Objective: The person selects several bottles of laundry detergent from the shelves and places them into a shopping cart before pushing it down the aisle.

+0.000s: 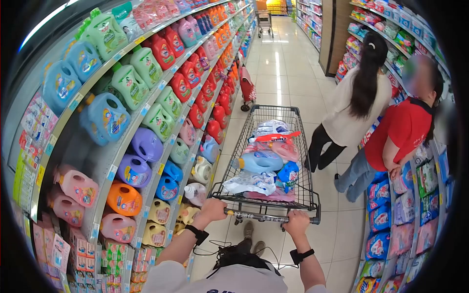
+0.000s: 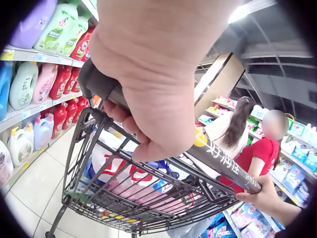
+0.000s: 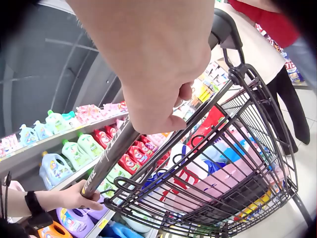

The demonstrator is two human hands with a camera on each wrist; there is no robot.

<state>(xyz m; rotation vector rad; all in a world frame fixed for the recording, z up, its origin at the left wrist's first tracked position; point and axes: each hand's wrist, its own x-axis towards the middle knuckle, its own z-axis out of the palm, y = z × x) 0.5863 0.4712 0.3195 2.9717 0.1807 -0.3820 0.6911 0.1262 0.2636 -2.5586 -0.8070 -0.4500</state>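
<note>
My left hand (image 1: 213,211) grips the left end of a shopping cart's handle (image 1: 259,216), and my right hand (image 1: 296,223) holds its right end. In the left wrist view, the left fingers (image 2: 130,124) curl round the dark bar. The right wrist view shows the right hand (image 3: 158,94) closed over it too. Ahead of both hands is the black wire shopping cart (image 1: 304,171). In its basket lie a light-blue detergent bottle (image 1: 261,161), a white plastic bag (image 1: 250,183), a blue package (image 1: 288,172) and pink packs.
Shelves of detergent bottles (image 1: 135,171) line the left side. On the right stand a person in white (image 1: 359,95) and a person in red (image 1: 401,129), beside shelves of bagged goods (image 1: 378,210). A red trolley bag (image 1: 247,85) and another cart (image 1: 264,22) stand farther along the tiled aisle (image 1: 303,83).
</note>
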